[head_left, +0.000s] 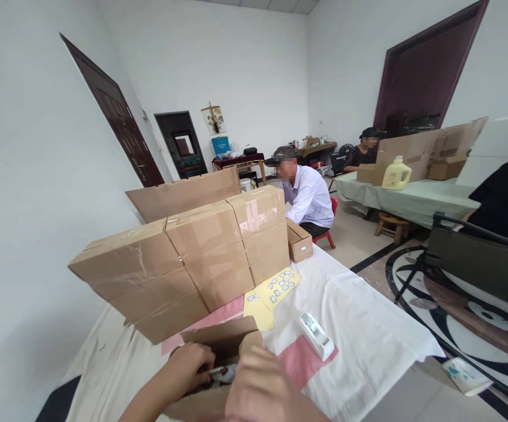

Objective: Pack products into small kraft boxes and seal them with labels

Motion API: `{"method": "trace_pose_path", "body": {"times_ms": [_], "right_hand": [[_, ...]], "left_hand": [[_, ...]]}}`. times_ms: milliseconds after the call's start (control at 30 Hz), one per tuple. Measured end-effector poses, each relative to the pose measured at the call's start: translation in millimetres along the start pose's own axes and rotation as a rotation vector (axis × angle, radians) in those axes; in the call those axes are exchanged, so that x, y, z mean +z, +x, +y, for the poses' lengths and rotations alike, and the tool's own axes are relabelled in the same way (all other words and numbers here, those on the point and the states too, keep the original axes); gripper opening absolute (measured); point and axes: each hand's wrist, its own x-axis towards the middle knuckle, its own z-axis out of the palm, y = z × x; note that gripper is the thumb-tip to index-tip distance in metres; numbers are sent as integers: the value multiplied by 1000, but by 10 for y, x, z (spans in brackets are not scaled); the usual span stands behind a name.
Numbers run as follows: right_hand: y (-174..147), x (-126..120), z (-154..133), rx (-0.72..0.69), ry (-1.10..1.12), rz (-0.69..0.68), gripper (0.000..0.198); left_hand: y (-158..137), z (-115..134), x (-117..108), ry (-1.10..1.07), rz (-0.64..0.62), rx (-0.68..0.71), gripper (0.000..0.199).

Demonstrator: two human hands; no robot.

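Close in front of me stands a small open cardboard box (201, 404), tilted in view, with its back flap raised. My left hand (190, 366) reaches over its left side with the fingers curled down inside; what they grip, if anything, is hidden. My right hand (258, 384) is closed over the box's right edge and flap. Between the hands, some small wrapped contents (224, 374) show inside, too small to name. Just beyond lie yellow sheets (260, 316) bearing small white labels (285, 282). A white handheld device (316, 335) rests to the right on pink paper (300, 366).
Behind the box, stacked taped cartons (210, 258) form a wall across the white-covered table (363, 328). A long narrow carton (300, 241) stands at their right end. A person in a light shirt (310, 196) sits beyond. Another table (433, 199) holds a yellow jug (396, 174).
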Motion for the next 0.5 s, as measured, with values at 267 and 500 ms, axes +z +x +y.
{"method": "trace_pose_path", "body": {"times_ms": [267, 500], "right_hand": [[105, 116, 466, 188, -251, -20, 13], [-6, 207, 606, 255, -102, 67, 14]], "left_hand": [[-109, 56, -109, -22, 73, -51, 17], [-656, -376, 46, -181, 404, -8, 31]]}}
